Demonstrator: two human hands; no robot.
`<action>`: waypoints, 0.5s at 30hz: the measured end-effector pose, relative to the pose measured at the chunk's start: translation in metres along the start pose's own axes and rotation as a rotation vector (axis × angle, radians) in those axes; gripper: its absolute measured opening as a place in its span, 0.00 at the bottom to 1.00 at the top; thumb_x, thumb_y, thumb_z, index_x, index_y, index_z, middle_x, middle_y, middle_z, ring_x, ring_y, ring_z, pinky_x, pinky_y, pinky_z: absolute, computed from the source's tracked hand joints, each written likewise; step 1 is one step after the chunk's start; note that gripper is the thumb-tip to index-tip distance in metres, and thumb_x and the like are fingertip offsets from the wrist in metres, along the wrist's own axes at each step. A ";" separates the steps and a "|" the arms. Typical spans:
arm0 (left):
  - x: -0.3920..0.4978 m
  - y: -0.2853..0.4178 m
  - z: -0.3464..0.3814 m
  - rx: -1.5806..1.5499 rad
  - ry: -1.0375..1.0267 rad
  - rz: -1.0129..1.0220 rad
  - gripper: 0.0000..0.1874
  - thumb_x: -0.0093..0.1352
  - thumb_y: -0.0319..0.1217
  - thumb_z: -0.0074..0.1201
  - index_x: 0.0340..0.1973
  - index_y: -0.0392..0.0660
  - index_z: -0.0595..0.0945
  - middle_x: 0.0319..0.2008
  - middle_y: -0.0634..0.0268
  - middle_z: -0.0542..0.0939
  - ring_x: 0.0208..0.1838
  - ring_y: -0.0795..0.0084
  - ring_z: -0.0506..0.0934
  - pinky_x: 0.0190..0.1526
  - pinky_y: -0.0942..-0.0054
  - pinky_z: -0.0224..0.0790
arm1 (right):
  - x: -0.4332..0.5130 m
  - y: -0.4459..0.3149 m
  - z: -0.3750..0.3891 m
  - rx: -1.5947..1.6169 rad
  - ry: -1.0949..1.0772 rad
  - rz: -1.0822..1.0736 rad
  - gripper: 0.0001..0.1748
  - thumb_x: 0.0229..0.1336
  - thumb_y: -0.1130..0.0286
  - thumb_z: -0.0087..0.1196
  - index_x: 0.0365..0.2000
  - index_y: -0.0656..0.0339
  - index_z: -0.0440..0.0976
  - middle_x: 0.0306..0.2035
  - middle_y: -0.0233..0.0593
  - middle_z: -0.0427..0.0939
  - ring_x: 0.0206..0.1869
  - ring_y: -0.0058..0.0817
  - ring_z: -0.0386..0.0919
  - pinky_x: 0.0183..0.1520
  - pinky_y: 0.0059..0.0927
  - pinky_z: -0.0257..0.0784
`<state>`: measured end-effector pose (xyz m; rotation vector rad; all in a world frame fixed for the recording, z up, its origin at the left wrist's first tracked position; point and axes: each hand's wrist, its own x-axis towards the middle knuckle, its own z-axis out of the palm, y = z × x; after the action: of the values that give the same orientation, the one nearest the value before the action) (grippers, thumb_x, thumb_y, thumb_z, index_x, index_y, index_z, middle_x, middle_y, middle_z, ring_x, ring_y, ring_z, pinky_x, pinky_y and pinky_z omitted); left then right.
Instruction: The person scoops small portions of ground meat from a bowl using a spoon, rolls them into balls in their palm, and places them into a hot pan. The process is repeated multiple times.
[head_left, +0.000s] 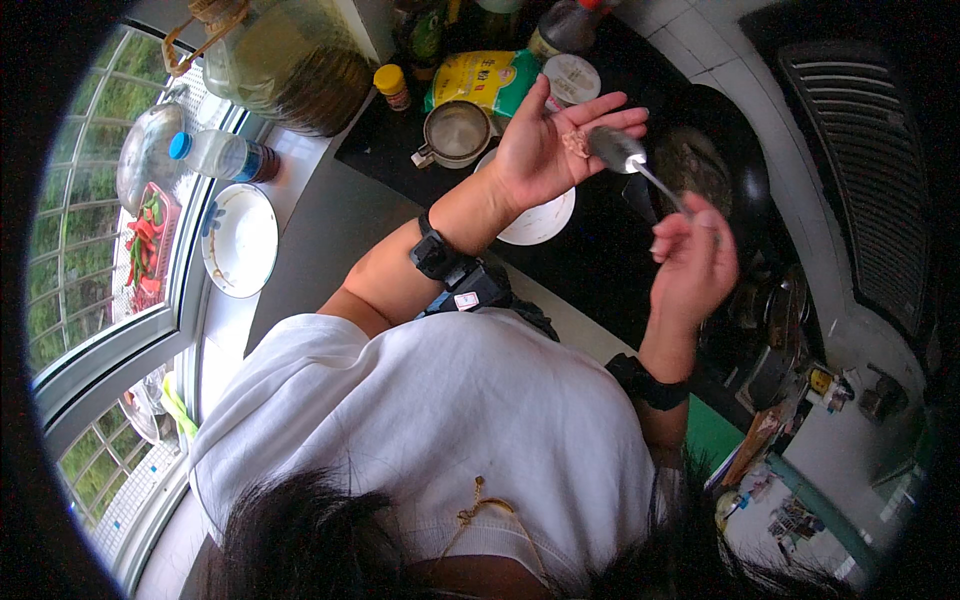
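Note:
My left hand (551, 142) is palm up with its fingers spread, and a small lump of pinkish minced meat (576, 142) rests on the palm near the fingers. In my right hand (694, 255) I grip the handle of a metal spoon (616, 148). The spoon's bowl is right beside the lump, over the fingers of my left hand. Below my left wrist stands a white bowl (536, 223), partly hidden by the forearm; its contents are mostly covered.
A dark wok (694, 169) sits right of the hands. Beyond my left hand are a metal strainer cup (454, 135), a yellow-green packet (480, 79), a lidded tub (574, 79) and a yellow-capped jar (391, 84). On the windowsill stand a white dish (240, 240) and a plastic bottle (225, 156).

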<state>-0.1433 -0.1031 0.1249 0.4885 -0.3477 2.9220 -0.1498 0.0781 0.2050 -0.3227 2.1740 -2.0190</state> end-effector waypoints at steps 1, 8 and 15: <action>0.000 0.000 0.000 0.021 0.040 0.014 0.44 0.66 0.62 0.17 0.61 0.35 0.58 0.61 0.43 0.61 0.63 0.51 0.61 0.63 0.60 0.53 | 0.002 -0.002 -0.001 0.055 0.053 -0.010 0.15 0.62 0.64 0.42 0.40 0.64 0.72 0.20 0.36 0.75 0.18 0.18 0.68 0.21 0.17 0.63; 0.001 -0.001 0.002 0.077 0.078 0.011 0.45 0.66 0.64 0.18 0.61 0.36 0.58 0.60 0.43 0.61 0.63 0.52 0.62 0.64 0.63 0.53 | 0.011 0.000 0.008 -0.044 0.012 0.065 0.14 0.61 0.68 0.44 0.40 0.70 0.71 0.20 0.39 0.74 0.17 0.17 0.66 0.20 0.16 0.60; 0.003 0.003 -0.009 -0.051 -0.018 0.126 0.42 0.66 0.63 0.18 0.62 0.41 0.58 0.62 0.48 0.60 0.66 0.53 0.57 0.65 0.59 0.46 | -0.007 0.019 0.007 -0.415 -0.235 -0.285 0.16 0.64 0.75 0.37 0.48 0.70 0.67 0.32 0.44 0.78 0.29 0.23 0.76 0.31 0.23 0.73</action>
<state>-0.1496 -0.1039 0.1173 0.5032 -0.4713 3.0220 -0.1421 0.0747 0.1854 -0.9182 2.4851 -1.5245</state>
